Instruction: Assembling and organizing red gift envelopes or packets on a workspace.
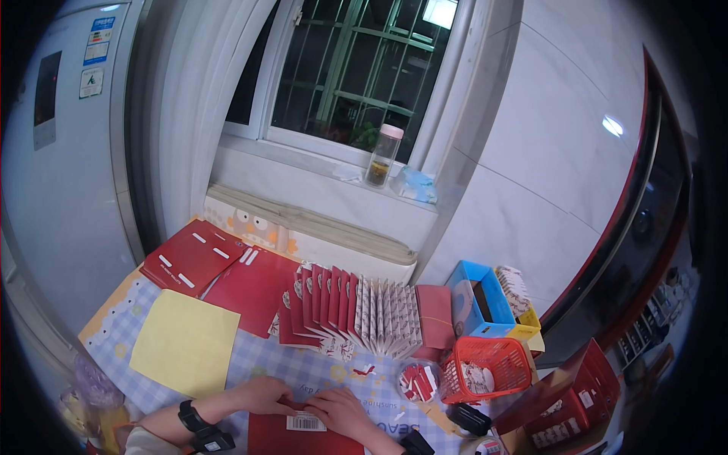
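A red card sheet (262,434) with a white barcode label (305,422) lies at the near edge of the table, partly cut off by the lower rim. My left hand (265,396) has its fingers closed at the sheet's far edge, left of the label. Close beside it, my right hand (340,410) bends its fingers onto the same edge by the label's right side. The fingertips almost meet; what is under them is hidden. To the left lies a pale yellow paper sheet (186,341). Behind stands a row of folded red and patterned booklets (364,311).
Flat red card sheets (193,258) are stacked at the back left. On the right are a blue bin (493,307), a red basket (485,356), a round clear tub (418,379), a black object (469,418) and an open red box (565,409). A bottle (381,157) stands on the sill.
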Demonstrator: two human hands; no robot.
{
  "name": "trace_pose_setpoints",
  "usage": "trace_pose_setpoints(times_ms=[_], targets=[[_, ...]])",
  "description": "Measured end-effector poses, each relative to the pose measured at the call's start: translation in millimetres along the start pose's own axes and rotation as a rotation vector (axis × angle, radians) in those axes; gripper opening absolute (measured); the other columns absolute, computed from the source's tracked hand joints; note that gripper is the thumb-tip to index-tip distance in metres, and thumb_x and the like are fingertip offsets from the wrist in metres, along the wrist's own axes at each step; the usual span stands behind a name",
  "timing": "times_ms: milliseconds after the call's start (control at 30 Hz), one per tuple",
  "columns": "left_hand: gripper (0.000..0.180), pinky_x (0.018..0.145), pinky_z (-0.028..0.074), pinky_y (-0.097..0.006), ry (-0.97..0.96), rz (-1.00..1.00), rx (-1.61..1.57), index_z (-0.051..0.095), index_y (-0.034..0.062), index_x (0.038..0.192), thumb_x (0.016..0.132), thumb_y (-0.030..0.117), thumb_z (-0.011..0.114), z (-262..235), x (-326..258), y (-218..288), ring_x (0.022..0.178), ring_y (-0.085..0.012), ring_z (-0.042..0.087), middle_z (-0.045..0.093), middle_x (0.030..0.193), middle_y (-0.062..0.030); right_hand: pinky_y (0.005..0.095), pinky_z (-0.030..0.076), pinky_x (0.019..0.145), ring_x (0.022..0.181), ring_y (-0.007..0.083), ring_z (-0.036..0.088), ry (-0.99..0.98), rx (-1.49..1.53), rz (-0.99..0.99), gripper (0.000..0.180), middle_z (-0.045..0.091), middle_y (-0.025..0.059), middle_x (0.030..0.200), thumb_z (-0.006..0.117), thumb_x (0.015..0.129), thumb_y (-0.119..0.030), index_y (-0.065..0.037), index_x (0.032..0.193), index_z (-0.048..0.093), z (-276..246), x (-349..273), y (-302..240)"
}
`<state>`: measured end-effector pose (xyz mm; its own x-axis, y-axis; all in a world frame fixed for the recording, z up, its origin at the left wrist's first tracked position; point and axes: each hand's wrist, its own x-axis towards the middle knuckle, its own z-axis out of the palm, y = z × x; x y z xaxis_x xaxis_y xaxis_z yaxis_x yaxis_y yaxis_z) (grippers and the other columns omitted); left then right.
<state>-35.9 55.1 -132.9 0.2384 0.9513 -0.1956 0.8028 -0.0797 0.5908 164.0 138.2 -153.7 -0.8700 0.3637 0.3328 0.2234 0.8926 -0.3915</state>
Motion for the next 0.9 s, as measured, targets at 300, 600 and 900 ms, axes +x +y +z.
trace_pose_setpoints(times_ms=[300, 600, 900], targets=[[0.041, 0.064, 0.044, -0.034, 0.012, 0.054, -0.01, 0.062, 0.0032, 0.081, 0.072, 0.043, 0.062, -2.8, -1.6, 3.1, 0.073, -0.0271, 0.057, 0.058, 0.076, -0.0123, 0.0366, 0.041, 0.077, 0.089, 0.0232, 0.054, -0.213, 0.08, 0.031, 0.02, 0.059, 0.0036, 0.091, 0.049, 0.083, -0.024, -0.012, 0.091, 0.062, 0.9, 8.0, 2.2], [0.041, 0.066, 0.044, -0.034, 0.069, 0.101, -0.014, 0.06, 0.0044, 0.084, 0.073, 0.044, 0.06, -5.8, -5.2, 2.4, 0.075, -0.0272, 0.056, 0.058, 0.077, -0.012, 0.0375, 0.044, 0.071, 0.083, 0.0306, 0.056, -0.449, 0.144, 0.189, 0.024, 0.06, 0.0108, 0.086, 0.046, 0.085, -0.026, -0.008, 0.092, 0.06, -33.5, 11.6, 9.1], [0.04, 0.064, 0.045, -0.034, 0.101, 0.054, -0.049, 0.059, 0.0089, 0.093, 0.076, 0.046, 0.056, -34.8, -9.3, 30.8, 0.074, -0.0267, 0.06, 0.062, 0.079, -0.0103, 0.0346, 0.047, 0.067, 0.078, 0.0277, 0.059, -0.176, 0.118, 0.101, 0.02, 0.063, 0.0085, 0.085, 0.052, 0.082, -0.023, -0.011, 0.094, 0.062, -62.8, 19.2, -15.7]])
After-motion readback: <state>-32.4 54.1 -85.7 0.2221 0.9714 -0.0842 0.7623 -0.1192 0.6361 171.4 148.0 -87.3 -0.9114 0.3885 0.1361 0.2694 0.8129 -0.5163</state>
